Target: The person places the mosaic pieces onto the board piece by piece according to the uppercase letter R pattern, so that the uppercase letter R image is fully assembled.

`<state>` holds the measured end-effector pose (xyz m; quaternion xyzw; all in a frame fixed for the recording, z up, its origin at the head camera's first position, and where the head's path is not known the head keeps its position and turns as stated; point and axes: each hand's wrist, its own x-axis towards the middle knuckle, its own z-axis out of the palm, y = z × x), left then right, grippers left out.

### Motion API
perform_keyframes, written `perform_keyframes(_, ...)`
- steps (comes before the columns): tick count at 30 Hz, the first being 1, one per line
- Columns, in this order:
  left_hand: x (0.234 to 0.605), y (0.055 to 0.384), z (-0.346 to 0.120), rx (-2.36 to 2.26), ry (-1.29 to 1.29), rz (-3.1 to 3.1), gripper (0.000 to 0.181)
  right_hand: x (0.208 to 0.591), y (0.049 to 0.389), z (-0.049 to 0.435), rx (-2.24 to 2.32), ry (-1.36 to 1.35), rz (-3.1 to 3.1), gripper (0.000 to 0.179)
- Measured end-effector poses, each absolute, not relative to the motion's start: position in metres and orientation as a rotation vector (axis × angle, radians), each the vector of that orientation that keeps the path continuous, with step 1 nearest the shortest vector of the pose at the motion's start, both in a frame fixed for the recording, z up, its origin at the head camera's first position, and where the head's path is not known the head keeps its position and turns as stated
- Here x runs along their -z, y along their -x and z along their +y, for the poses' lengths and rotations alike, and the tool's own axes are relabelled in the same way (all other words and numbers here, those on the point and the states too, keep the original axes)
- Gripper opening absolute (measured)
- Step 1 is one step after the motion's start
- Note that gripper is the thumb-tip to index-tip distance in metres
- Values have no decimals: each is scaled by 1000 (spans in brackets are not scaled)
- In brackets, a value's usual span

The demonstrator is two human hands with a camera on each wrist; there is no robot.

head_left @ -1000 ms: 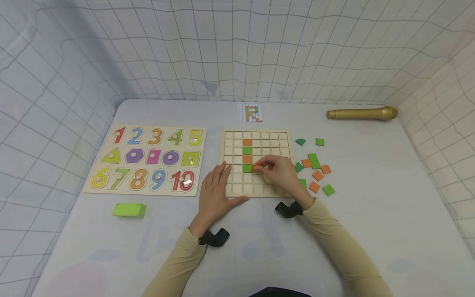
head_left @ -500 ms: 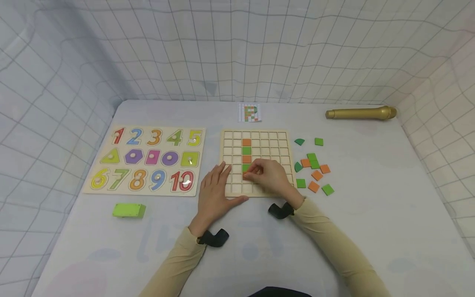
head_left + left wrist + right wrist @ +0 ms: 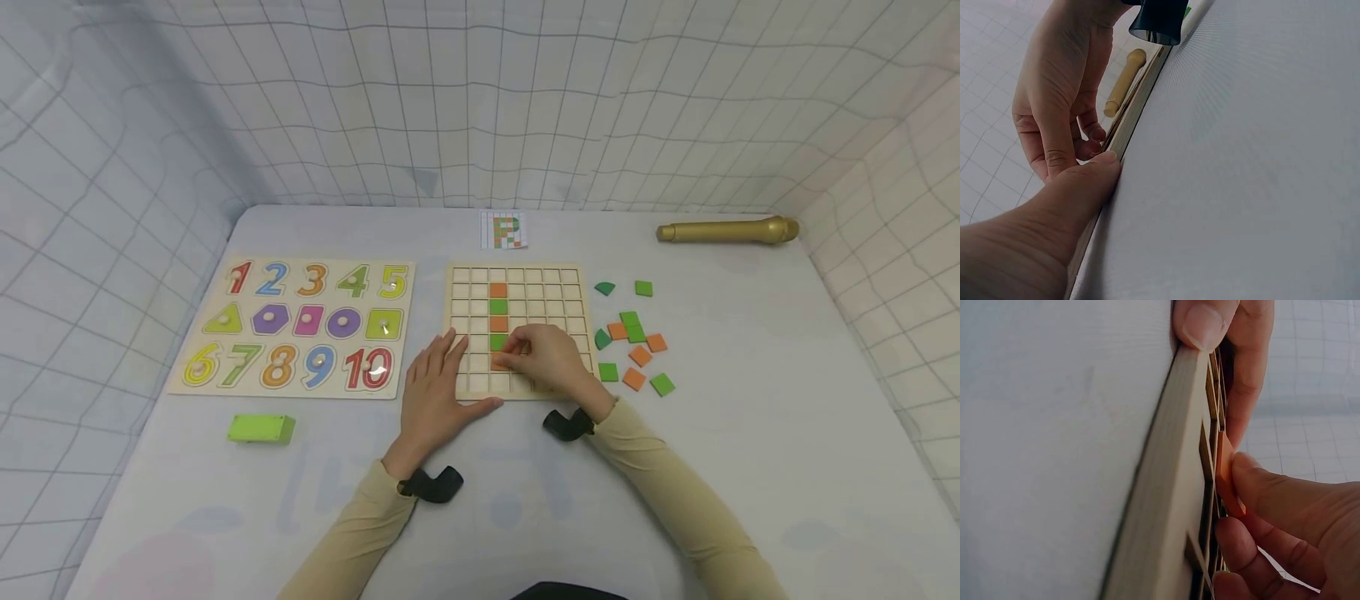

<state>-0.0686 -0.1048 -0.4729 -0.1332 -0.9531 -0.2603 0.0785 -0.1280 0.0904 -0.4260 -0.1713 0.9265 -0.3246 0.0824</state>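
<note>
My right hand (image 3: 547, 357) pinches an orange square tile (image 3: 1227, 478) between thumb and fingers. The tile stands a little tilted at a cell of the wooden grid board (image 3: 555, 292), just below a green tile (image 3: 497, 342). Above that, the same column holds an orange tile (image 3: 498, 324), a green one and another orange one. My left hand (image 3: 433, 392) rests along the board's left side with its fingers extended. Its thumb lies at the front edge, touching the board's rim in the left wrist view.
Loose green tiles (image 3: 662, 384), orange tiles (image 3: 633, 379) and dark green quarter-round pieces (image 3: 604, 288) lie right of the board. A pattern card (image 3: 506, 230) sits behind it. Around are a number puzzle (image 3: 291, 327), a green block (image 3: 261, 428) and a gold microphone (image 3: 727, 231).
My right hand has carried the orange tile left and toward me, from beside the lowest green tile to the cell below it. The left hand stays in place.
</note>
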Motion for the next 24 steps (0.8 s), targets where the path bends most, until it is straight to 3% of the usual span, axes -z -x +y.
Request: perform_keyframes(24,471,67,-104,783,389,-2868,99,425,128,91,863,562,2868,23)
